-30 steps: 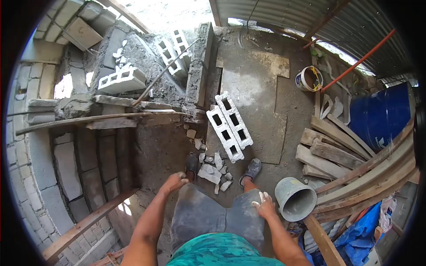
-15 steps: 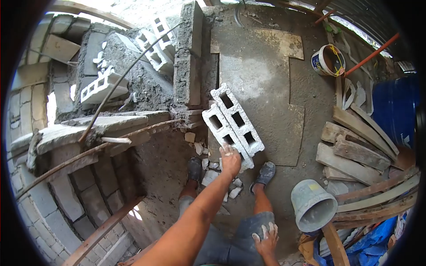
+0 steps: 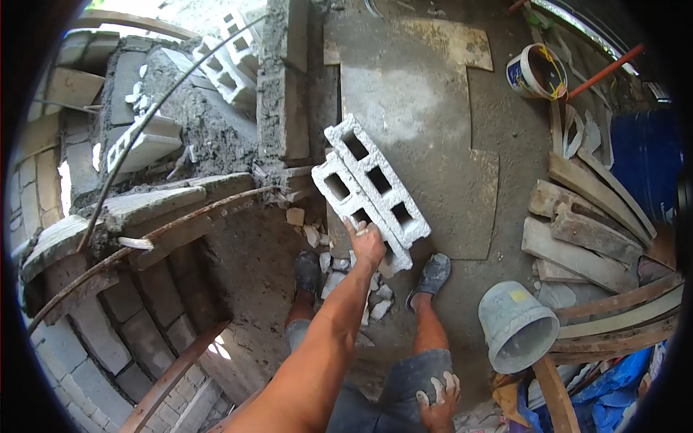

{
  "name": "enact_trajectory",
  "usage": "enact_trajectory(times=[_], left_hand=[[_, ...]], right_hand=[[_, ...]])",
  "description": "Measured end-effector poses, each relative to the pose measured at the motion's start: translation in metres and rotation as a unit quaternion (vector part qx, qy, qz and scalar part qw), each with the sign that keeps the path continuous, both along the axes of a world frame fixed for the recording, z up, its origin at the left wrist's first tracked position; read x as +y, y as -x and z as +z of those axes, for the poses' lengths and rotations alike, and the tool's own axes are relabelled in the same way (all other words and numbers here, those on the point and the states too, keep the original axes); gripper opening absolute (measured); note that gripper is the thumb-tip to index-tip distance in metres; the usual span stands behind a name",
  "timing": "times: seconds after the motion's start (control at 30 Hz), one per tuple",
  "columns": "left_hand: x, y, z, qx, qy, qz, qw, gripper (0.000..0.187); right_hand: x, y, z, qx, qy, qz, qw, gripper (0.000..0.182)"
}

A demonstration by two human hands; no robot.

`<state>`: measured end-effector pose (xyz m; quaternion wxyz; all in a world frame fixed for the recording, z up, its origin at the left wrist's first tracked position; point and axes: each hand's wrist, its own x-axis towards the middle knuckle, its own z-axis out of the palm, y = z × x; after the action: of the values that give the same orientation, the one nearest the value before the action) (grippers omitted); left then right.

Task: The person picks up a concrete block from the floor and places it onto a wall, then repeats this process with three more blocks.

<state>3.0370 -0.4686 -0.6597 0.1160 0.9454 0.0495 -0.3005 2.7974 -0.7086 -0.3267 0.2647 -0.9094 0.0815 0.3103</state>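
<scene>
Two pale hollow concrete blocks lie side by side in front of me, hollows facing up: the nearer block (image 3: 338, 173) and the farther block (image 3: 375, 173). My left hand (image 3: 367, 244) is closed on the nearer one, with its fingers at a hollow and partly hidden there. Dusty with grey powder, my right hand (image 3: 439, 398) rests on my right thigh, fingers apart and holding nothing. Broken block pieces (image 3: 379, 299) lie between my feet, close to the blocks' near end.
A grey bucket (image 3: 505, 321) lies tipped at my right, beside stacked wood planks (image 3: 577, 245). Farther off are a white pail (image 3: 525, 72) and a blue drum (image 3: 642, 162). At left stands a block wall (image 3: 285, 94), with bent rebar (image 3: 170, 234) jutting across.
My left hand has shifted up along the nearer block, and its fingers now curl at the hollow. The view has tilted slightly. My right hand stays on my thigh.
</scene>
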Motion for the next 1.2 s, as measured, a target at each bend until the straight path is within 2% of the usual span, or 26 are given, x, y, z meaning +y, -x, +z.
enact_trajectory(times=[0.1,0.17,0.23,0.3,0.33,0.37,0.4,0.43,0.5,0.53,0.6,0.63,0.7,0.73,0.77,0.87,0.97,1.03,1.2], left_hand=[[0.016,-0.003,0.027,-0.054,0.011,-0.007,0.998,0.020],[0.036,-0.004,0.060,0.067,0.077,0.074,0.992,0.021],[0.056,0.006,0.089,0.068,0.043,-0.054,0.995,0.029],[0.059,0.026,0.135,0.087,0.058,-0.033,0.994,0.029],[0.058,0.031,0.173,0.073,0.066,-0.027,0.995,0.030],[0.060,0.043,0.198,0.097,0.105,-0.013,0.990,0.031],[0.059,0.057,0.223,0.115,0.132,0.021,0.984,0.032],[0.060,0.068,0.248,0.149,0.156,0.041,0.975,0.033],[0.065,0.100,0.291,0.085,0.260,0.094,0.957,0.034],[0.071,0.110,0.306,0.161,0.273,0.102,0.943,0.037],[0.081,0.096,0.415,0.172,0.290,0.158,0.928,0.044],[0.092,0.093,0.451,0.200,0.285,0.177,0.920,0.047],[0.117,0.099,0.510,0.157,0.375,0.206,0.890,0.053],[0.128,0.100,0.542,0.167,0.358,0.258,0.882,0.061],[0.142,0.106,0.566,0.174,0.327,0.255,0.893,0.061],[0.177,0.140,0.603,0.089,0.226,0.218,0.945,0.057],[0.216,0.175,0.649,-0.011,0.146,0.180,0.973,0.051],[0.234,0.197,0.708,-0.061,0.146,0.220,0.962,0.049],[0.256,0.263,0.844,-0.246,0.048,0.166,0.954,0.044]], right_hand=[[-0.008,0.006,-0.002,-0.050,-0.004,0.004,0.999,0.041],[-0.020,0.019,-0.015,-0.090,-0.012,-0.090,0.992,0.033],[-0.036,0.023,-0.029,0.019,-0.032,-0.295,0.955,0.031],[-0.051,-0.010,-0.046,0.094,-0.038,-0.369,0.924,0.038],[-0.067,-0.014,-0.083,0.134,-0.164,-0.500,0.840,0.047],[-0.064,-0.031,-0.096,0.179,-0.280,-0.607,0.723,0.059],[-0.070,-0.051,-0.102,0.234,-0.268,-0.507,0.785,0.073],[-0.063,-0.067,-0.097,0.285,-0.328,-0.456,0.776,0.080],[-0.029,-0.093,-0.060,0.342,-0.431,-0.360,0.753,0.078],[-0.007,-0.100,-0.036,0.367,-0.473,-0.321,0.734,0.077],[0.034,-0.107,0.012,0.406,-0.532,-0.252,0.699,0.075],[0.054,-0.108,0.035,0.415,-0.551,-0.228,0.687,0.074],[0.097,-0.109,0.077,0.422,-0.582,-0.185,0.670,0.072],[0.119,-0.106,0.097,0.424,-0.595,-0.170,0.662,0.071],[0.137,-0.104,0.114,0.423,-0.605,-0.156,0.656,0.070],[0.196,-0.097,0.163,0.416,-0.640,-0.124,0.634,0.067],[0.247,-0.100,0.209,0.410,-0.670,-0.081,0.614,0.064],[0.276,-0.100,0.239,0.406,-0.687,-0.049,0.601,0.062],[0.343,-0.098,0.318,0.397,-0.721,0.022,0.568,0.057]])
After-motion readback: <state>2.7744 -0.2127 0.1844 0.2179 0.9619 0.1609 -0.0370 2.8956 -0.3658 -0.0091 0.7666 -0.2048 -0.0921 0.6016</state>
